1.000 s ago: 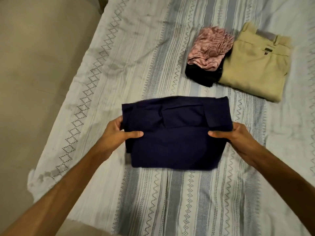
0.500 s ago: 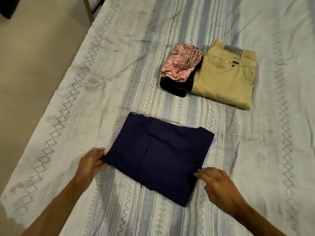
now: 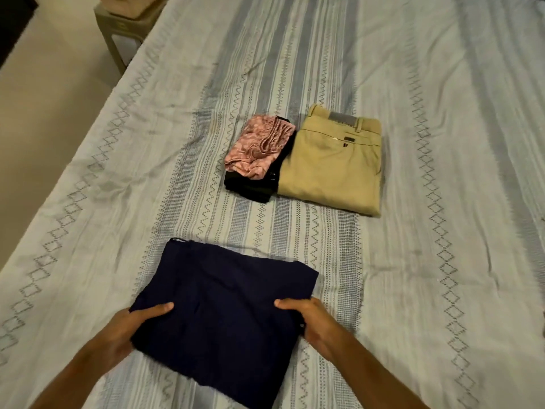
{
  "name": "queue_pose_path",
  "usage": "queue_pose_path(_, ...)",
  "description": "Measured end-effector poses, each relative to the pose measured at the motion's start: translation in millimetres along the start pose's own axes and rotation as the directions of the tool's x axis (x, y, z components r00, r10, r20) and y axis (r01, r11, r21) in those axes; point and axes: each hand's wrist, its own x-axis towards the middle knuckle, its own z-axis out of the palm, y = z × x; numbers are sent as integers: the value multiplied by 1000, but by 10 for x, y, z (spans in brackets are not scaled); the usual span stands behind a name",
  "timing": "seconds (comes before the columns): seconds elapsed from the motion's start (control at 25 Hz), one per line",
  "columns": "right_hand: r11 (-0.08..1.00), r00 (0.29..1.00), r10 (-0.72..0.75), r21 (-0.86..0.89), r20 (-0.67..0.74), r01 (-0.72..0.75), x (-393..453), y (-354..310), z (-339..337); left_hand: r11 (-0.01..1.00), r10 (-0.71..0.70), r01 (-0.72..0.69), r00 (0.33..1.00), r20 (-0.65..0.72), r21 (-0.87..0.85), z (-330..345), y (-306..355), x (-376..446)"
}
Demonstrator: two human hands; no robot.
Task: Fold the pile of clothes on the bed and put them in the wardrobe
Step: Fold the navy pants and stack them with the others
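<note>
Both hands grip the folded navy garment [image 3: 219, 314] by its side edges: the left hand [image 3: 126, 332] has its thumb laid on top of the cloth with the fingers curled under the left edge, and the right hand [image 3: 312, 323] pinches the right edge the same way, thumb on top. That navy garment sits at the near side of the bed, on the striped bedsheet [image 3: 427, 202], with its far corners resting on the sheet. Beyond the navy garment, and well apart from it, lie folded khaki trousers [image 3: 333, 163], waistband away from the person. Touching the trousers' left side is a folded black garment [image 3: 250, 187], and a crumpled pink patterned cloth [image 3: 259, 146] rests on top of it. Far left of the trousers, off the bed's edge, stands a pale stool [image 3: 121, 33] on the beige floor [image 3: 44, 98].
</note>
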Motion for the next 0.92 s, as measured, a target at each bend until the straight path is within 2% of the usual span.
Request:
queue_pose_path(0.08,997,999,-30,-74,-41,27,-35,-31,-78,992,31,-27,999,-27,126,77,183,-72)
queue_pose_path(0.16,984,992,-114,-146,-51,106,-187,-143,-207,954,148,-133,988,-35,268,283,549,-261)
queue_pose_path(0.28,977,971,-214,-44,-107,210,-535,-427,-443,870,311,-311,948,65,383,799,1426,-627)
queue_pose_path(0.36,948,945,-274,113,-181,297,-708,-644,-556,753,461,-471,876,142,459,1199,2137,-830)
queue_pose_path(0.48,855,900,-366,297,-235,425,-878,-1147,-641,508,645,-667,714,273,545,1906,3359,-1109)
queue_pose_path(0.6,764,859,-438,394,-267,512,-746,-1647,-738,229,735,-758,546,402,611,2632,4369,-1241)
queue_pose_path(0.64,745,848,-457,404,-270,530,-674,-1756,-761,164,756,-754,511,409,637,2816,4543,-1207)
queue_pose_path(0.68,736,846,-454,418,-279,533,-527,-1790,-807,129,774,-735,495,396,666,2995,4638,-1076)
queue_pose_path(0.76,770,870,-361,419,-335,481,-85,-1751,-902,121,793,-706,492,360,698,3272,4534,-606)
queue_pose_path(0.88,881,925,-212,348,-317,321,484,-1247,-1051,182,731,-717,556,395,673,3323,3504,290)
queue_pose_path(0.92,903,937,-154,340,-313,262,598,-1084,-1082,161,694,-718,570,439,677,3251,3042,506)
